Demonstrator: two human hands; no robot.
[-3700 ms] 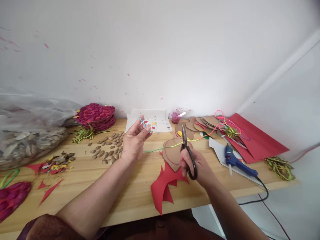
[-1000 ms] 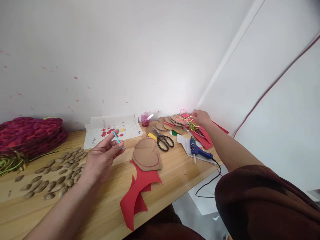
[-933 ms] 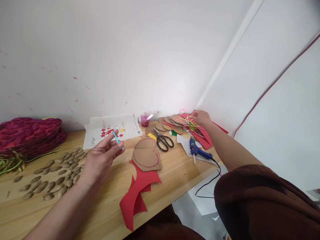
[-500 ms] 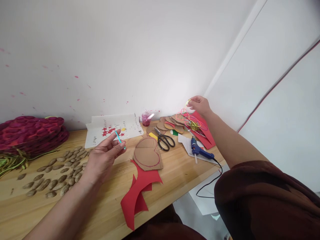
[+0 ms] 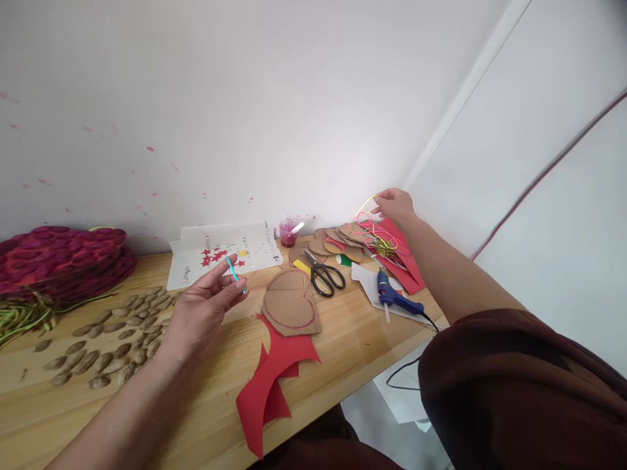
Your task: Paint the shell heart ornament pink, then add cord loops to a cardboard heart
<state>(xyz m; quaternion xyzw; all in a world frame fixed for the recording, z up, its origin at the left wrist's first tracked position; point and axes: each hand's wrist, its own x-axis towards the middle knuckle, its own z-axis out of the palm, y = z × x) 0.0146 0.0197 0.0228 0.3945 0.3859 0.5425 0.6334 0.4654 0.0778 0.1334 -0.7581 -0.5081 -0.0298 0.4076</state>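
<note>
My left hand pinches a short turquoise cord between thumb and fingers, above the wooden table. At the back right, my right hand is closed on a yellow cord. That cord trails down toward a tangle of pink, orange and yellow cords lying on red paper. Between the hands lies a cardboard piece with a heart outline drawn on it. Black-handled scissors rest just to its right. Red paper offcuts lie in front of the cardboard.
A blue glue gun with a black cable lies near the right edge. Several brown shells or nuts are spread at left, beside stacked magenta pieces. A written sheet holds red stars; a pink-stained cup and cardboard cutouts stand behind.
My right hand has pulled the yellow cord slightly up, so a longer stretch of it shows. The left hand stays still with the turquoise cord. The view has shifted slightly.
</note>
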